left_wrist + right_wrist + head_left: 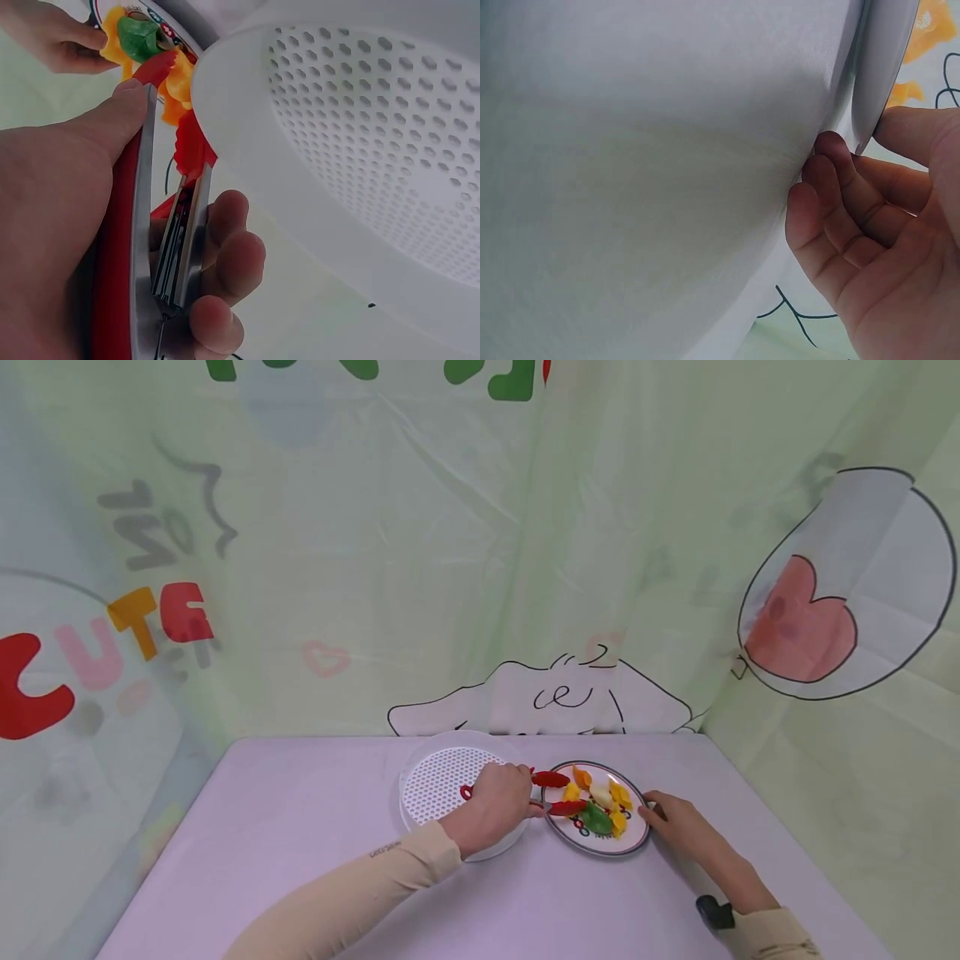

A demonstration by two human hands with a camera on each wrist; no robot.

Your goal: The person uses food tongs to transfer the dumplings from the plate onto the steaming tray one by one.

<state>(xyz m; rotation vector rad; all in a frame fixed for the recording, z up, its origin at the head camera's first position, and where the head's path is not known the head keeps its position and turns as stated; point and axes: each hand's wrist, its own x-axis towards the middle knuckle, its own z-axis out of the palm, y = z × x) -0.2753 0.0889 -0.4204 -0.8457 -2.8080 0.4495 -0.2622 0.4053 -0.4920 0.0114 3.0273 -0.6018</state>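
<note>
A: Hands?
B: Right hand (684,827) pinches the rim of the round plate (618,847). Left hand (498,806) grips red-handled tongs (112,255), 2 red tips parted over the plate's left side.
A: Progress?
B: Early, I judge. All food-like pieces I see lie on the plate: green piece (597,819), pale piece (602,796), yellow pieces (621,793), orange piece (582,778). Can't tell if the tips nip any. Picking looks left to do.
A: Obstacles?
B: Left hand covers part of the white perforated basket (435,785), just left of the plate; its raised rim crowds the tongs. Beyond the lavender table (300,827): printed curtain (450,568).
</note>
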